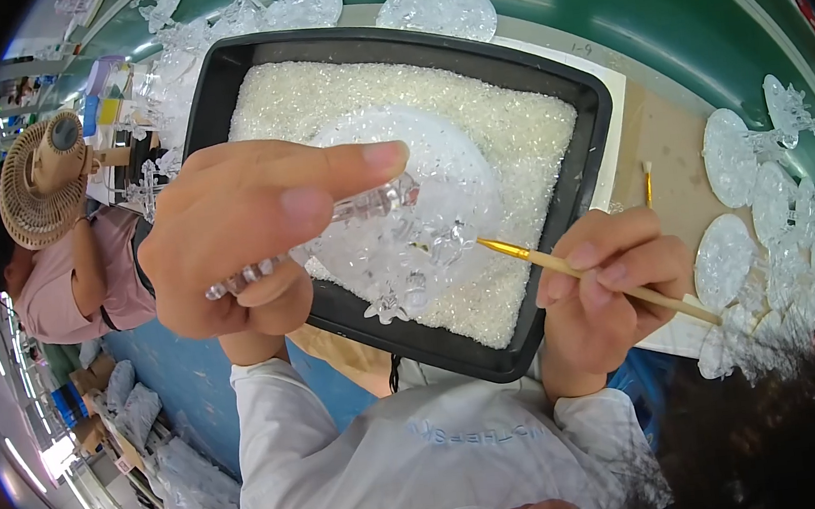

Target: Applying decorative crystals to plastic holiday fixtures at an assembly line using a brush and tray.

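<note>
left hand [237,238] clamped on clear plastic snowflake ornament [403,215] above black rectangular tray [564,228] of white granules | right hand [600,289] pinching thin wooden gold-ferruled brush [579,276], tip at ornament | risk: ornament tilts, granules spill over tray's near edge

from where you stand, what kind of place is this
Likely a craft workshop or small factory line: a black tray of clear beads, rows of finished clear plastic ornaments, and a co-worker seated at the same long table.

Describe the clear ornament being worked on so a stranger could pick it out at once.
Start at the black tray of white glitter grains in the middle. Just above it, the left hand holds a clear plastic ornament, while the right hand points a gold-tipped brush at it. Unlike the ornaments lying flat on the table at the right, it is lifted in the air.
</note>
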{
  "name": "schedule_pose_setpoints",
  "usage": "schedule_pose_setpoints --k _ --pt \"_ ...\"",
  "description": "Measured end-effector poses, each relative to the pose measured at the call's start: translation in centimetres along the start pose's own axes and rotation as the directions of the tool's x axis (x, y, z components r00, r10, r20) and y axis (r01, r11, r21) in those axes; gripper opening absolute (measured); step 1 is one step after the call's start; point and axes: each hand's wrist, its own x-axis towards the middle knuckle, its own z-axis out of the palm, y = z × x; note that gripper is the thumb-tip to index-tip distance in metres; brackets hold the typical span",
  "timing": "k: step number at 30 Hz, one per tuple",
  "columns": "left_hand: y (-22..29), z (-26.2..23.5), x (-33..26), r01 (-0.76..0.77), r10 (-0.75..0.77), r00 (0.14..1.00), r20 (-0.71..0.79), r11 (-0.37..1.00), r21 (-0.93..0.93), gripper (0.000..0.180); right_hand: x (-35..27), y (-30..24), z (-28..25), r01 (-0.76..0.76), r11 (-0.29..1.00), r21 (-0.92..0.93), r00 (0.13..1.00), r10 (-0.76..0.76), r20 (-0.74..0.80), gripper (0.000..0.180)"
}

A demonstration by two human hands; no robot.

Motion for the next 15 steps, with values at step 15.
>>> schedule_pose_setpoints --k 15 --pt "-0.72 -0.14 -0.29 -0.011 0.013 1.0 0.016 0.996 -0.084 0.022 0.16 0.17 -0.58 -0.05 0.998 -0.034 0.996 0.053 0.077 0.015"
